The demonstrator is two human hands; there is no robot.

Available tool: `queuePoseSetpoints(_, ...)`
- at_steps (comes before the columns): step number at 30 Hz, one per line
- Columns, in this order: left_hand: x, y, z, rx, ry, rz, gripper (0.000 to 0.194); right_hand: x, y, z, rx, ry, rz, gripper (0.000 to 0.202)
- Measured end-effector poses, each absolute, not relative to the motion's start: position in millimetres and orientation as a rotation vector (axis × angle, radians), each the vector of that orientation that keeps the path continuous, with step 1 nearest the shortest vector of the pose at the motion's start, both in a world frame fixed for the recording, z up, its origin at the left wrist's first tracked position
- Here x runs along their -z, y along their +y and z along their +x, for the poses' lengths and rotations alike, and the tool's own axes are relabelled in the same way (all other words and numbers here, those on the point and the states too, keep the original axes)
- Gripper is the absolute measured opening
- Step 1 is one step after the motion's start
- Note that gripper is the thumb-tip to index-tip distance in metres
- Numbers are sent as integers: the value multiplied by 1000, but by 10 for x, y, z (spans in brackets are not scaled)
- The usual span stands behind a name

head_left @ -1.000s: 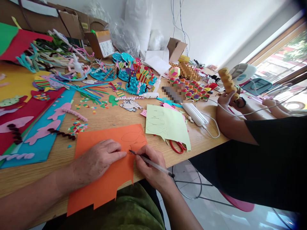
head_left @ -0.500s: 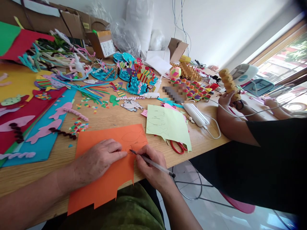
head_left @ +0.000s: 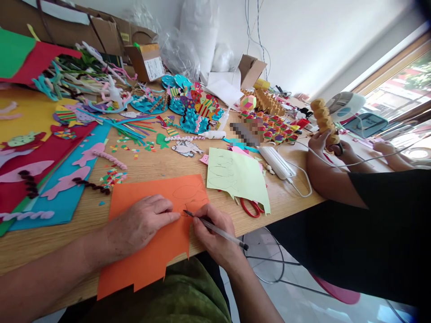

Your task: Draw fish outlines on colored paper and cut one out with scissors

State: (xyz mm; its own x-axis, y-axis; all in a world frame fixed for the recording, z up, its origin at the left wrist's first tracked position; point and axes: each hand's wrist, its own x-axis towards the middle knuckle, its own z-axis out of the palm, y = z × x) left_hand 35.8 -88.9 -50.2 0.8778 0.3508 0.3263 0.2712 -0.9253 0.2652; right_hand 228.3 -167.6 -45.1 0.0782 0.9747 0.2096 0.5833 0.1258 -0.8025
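Observation:
An orange sheet of paper [head_left: 134,273] with a notched lower edge lies at the table's front edge. Pencil-thin fish outlines show on its upper right part. My left hand [head_left: 143,224] rests flat on the sheet, fingers stretched towards the drawn lines. A pen [head_left: 220,232] with a clear barrel is pinched in my right hand [head_left: 215,229], its tip on the orange paper beside my left fingertips. To the right lies a pale green sheet [head_left: 235,177] bearing several fish outlines. Red-handled scissors [head_left: 251,207] stick out from under it.
Fish cut-outs on coloured sheets [head_left: 63,211] lie at the left, paper scraps [head_left: 112,178] nearer the middle. Behind are pipe cleaners [head_left: 81,80], a glue bottle [head_left: 215,134] and blue fish crafts [head_left: 193,121]. A white power strip [head_left: 278,162] lies right, beside another person's hands [head_left: 319,143] holding a yellow folded piece.
The whole view has shifted slightly, so things sit a little further right. My left hand stays on the orange paper, and the pen tip remains near the same spot.

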Motion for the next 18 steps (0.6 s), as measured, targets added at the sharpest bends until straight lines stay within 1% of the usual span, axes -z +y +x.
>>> queuePoseSetpoints(18,547,-876,359,-577,461,2816,32,460,-1678,2289,-618,-1613,-1537,9)
